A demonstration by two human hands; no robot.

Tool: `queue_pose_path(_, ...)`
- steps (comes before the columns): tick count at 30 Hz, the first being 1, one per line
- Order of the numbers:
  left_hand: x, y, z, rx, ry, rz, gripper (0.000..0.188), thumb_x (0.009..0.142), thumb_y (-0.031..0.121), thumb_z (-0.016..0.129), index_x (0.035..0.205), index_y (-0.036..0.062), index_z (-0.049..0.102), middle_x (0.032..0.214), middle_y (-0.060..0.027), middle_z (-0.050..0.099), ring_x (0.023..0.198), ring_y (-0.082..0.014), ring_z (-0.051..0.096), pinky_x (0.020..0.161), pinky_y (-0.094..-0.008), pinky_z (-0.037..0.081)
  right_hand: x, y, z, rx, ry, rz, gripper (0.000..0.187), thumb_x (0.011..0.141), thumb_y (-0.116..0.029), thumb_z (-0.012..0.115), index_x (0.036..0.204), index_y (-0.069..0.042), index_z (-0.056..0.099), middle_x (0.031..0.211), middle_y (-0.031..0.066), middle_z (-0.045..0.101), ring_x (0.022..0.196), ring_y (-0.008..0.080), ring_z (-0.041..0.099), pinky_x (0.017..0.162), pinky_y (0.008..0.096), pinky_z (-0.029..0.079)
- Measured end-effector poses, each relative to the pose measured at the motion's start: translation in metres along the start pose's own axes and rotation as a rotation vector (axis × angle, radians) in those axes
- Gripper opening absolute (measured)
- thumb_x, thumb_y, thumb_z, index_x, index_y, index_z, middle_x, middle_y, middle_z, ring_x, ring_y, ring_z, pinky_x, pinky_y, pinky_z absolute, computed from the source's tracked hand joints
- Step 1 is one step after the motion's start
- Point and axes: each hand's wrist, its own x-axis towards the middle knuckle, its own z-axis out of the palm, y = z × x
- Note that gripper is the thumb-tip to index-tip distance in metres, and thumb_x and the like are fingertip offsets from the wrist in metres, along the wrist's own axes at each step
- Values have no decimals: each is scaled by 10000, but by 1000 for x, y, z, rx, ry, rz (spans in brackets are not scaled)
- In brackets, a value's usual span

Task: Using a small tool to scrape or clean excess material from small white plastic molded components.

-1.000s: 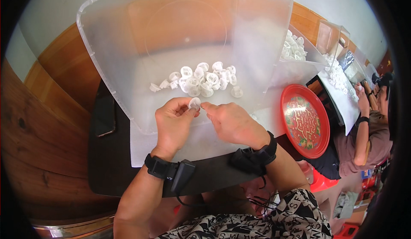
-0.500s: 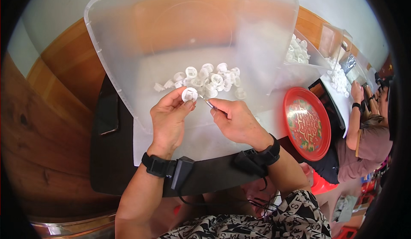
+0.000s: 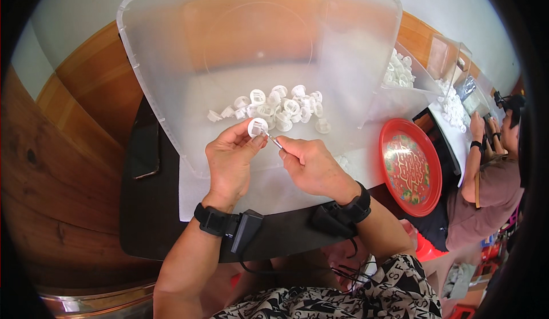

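Observation:
Between its thumb and fingers, my left hand (image 3: 230,156) pinches a round white plastic part (image 3: 258,127) with cut-outs in its face. My right hand (image 3: 315,164) grips a slim metal-coloured hand tool (image 3: 275,142), whose tip meets the right edge of that part. The tool's exact kind does not show, as my fingers cover its rear. Just beyond both hands, a loose pile of similar white plastic parts (image 3: 291,108) lies inside a large translucent plastic bin (image 3: 257,39) tipped on its side, its opening toward me.
A red round tray (image 3: 410,167) stands at the right. Behind it, another clear bin (image 3: 420,93) holds more white parts. A co-worker (image 3: 486,187) sits at the far right beside a white heap (image 3: 454,110). A dark phone (image 3: 146,152) lies on the black table (image 3: 137,216) at left.
The tool's tip has come in from beside the white part to touch its edge. My right hand has shifted slightly left and down. The co-worker's head has moved further into view.

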Motion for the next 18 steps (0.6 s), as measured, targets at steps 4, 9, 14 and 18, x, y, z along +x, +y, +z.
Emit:
queue_pose_path(4, -1, -3, -1, -12, 15, 2, 304, 773, -105, 589, 1072, -60, 565, 954, -114, 614, 829, -163, 591, 752, -290, 517, 1, 2, 0, -29, -22, -41, 224, 782, 7, 501, 998, 57, 532, 682, 227, 559, 576, 359, 560, 510, 383, 427)
queue_pose_path(9, -3, -3, 0, 93, -7, 8, 294, 781, -99, 573, 1072, -62, 569, 956, -121, 619, 815, -164, 591, 741, -291, 511, 0, 6, -2, -223, -74, -102, 248, 764, -4, 510, 1001, 66, 526, 733, 213, 577, 625, 354, 578, 540, 383, 454)
queue_pose_path(14, -3, -7, -3, 354, -19, -26, 294, 758, -114, 576, 1048, -69, 578, 907, -104, 627, 753, -141, 591, 699, -260, 511, -1, -10, -7, -669, -187, -118, 222, 684, 4, 532, 898, 63, 535, 696, 173, 579, 624, 325, 590, 547, 367, 479)
queue_pose_path(18, -3, -11, -3, 491, -45, -34, 252, 746, -131, 569, 989, -68, 590, 878, -91, 625, 724, -125, 584, 673, -243, 504, -3, -16, -9, -841, -285, -141, 373, 649, 9, 533, 1016, 70, 515, 713, 124, 579, 619, 280, 594, 553, 349, 482)
